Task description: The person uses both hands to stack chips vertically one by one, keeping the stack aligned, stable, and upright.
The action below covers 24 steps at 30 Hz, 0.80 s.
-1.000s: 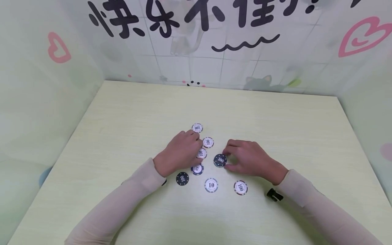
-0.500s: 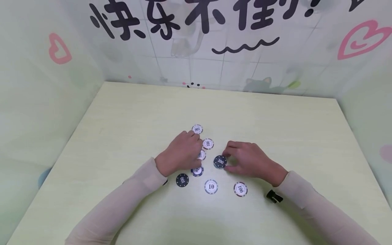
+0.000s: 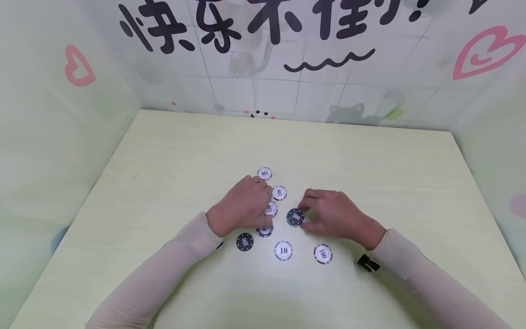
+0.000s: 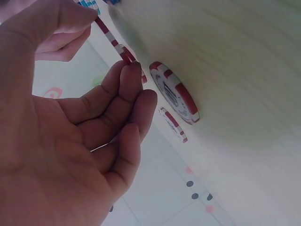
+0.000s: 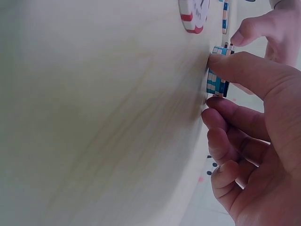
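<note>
In the head view my left hand pinches a red-and-white poker chip marked 100. The left wrist view shows this chip edge-on between thumb and fingertips, tilted against the table. To the right, my right hand grips a short stack of poker chips by its sides, with thumb and forefinger. A black 100 chip tops that stack; teal-and-white edges show below it in the right wrist view. A blue-rimmed chip lies partly hidden under my left thumb. Another red-rimmed 100 chip lies just beyond my left fingers.
Several loose chips lie around: a white 100 chip at the back, a black 100 chip at front left, a white 10 chip and a red-rimmed 100 chip. Printed walls enclose the pale table.
The chip in my left hand has shifted very slightly, and my left thumb now covers more of the blue-rimmed chip. My right hand and its stack have stayed put.
</note>
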### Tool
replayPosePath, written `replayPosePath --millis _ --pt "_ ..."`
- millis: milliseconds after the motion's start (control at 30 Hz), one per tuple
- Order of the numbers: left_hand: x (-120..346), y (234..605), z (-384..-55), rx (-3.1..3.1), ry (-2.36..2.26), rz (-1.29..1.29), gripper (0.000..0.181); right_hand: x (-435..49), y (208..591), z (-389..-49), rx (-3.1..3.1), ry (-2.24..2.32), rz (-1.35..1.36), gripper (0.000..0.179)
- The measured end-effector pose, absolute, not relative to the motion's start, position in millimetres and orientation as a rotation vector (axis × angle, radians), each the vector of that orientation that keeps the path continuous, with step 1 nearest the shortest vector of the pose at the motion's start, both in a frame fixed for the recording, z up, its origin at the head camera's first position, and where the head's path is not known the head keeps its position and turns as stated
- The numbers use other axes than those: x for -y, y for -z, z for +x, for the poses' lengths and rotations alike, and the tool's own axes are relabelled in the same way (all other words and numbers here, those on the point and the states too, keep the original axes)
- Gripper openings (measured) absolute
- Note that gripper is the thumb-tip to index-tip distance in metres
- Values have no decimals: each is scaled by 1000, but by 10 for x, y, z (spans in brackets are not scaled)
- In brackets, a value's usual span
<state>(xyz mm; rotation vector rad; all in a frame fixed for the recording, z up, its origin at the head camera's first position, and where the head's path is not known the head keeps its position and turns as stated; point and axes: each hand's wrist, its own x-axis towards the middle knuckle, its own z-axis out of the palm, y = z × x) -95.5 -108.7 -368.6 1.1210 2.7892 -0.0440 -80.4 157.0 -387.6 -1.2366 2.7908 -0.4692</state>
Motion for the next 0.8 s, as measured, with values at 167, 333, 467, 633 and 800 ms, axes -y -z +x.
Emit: replayPosePath --millis 167,333,467,633,800 --pt "1093 3688 -953 -2818 -11 1181 35 -1574 3869 -804 -2790 464 -1234 32" --pt "1087 3692 -947 -2842 -76 1239 30 -1572 3864 -803 -2788 468 -1231 32" --pt "1072 3686 -949 -2851 -98 1283 28 -1567 3865 -808 -2783 476 -1226 32" --pt "1042 3676 -955 -2837 -135 1312 27 -1565 3864 -815 -2776 478 -1225 31" --pt "1002 3681 -954 -2809 -160 1334 33 -1564 3869 -819 -2773 495 -1238 30"
